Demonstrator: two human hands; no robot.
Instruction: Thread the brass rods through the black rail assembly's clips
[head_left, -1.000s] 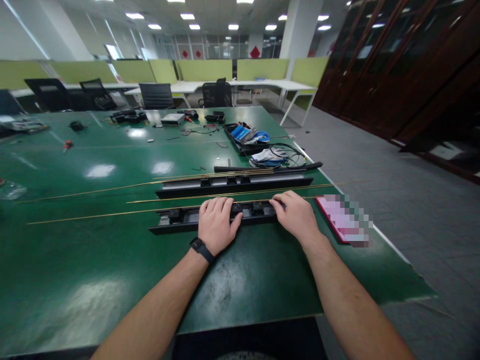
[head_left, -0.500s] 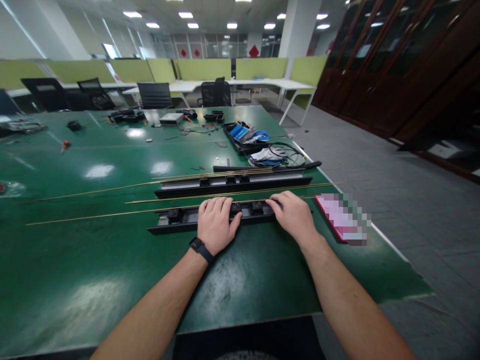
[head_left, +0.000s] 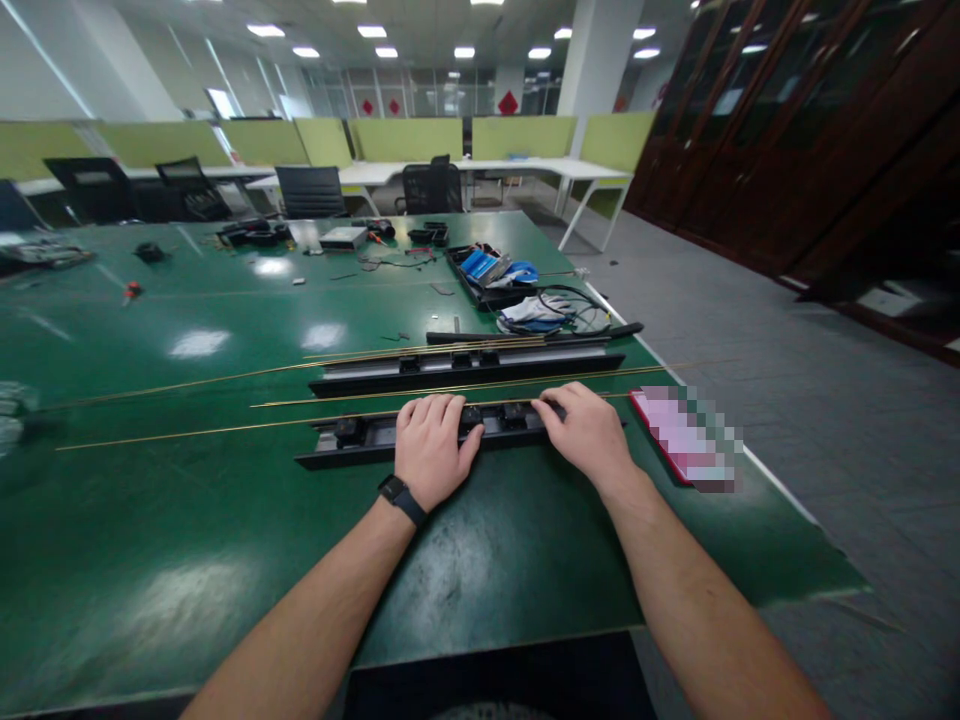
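Observation:
Nearest to me lies a black channel-shaped rail [head_left: 375, 456] with a silvery inside and several black blocks [head_left: 349, 431] in it. My left hand [head_left: 433, 445], a dark watch at its wrist, is closed over the rail, its fingers bent across the far edge and thumb on the near side. A thin gold-coloured rod [head_left: 187, 433] runs along that far edge and sticks out well past the rail's left end. At the rail's right part, my right hand [head_left: 583, 430] pinches the rod between thumb and index finger. The fingertips partly hide the pinched spot.
Behind lies a second black rail [head_left: 465, 377], with more thin gold rods [head_left: 337, 400] beside and on it. A red-edged phone-like slab [head_left: 679, 435] lies right. Farther back are gloves [head_left: 536, 312] and a black tray [head_left: 469, 285]. Something clear and blurred [head_left: 11, 415] shows at the left edge.
The thin rod has shifted very slightly to the right. The clear blurred thing at the left edge has moved and changed shape. Both my hands stay in place.

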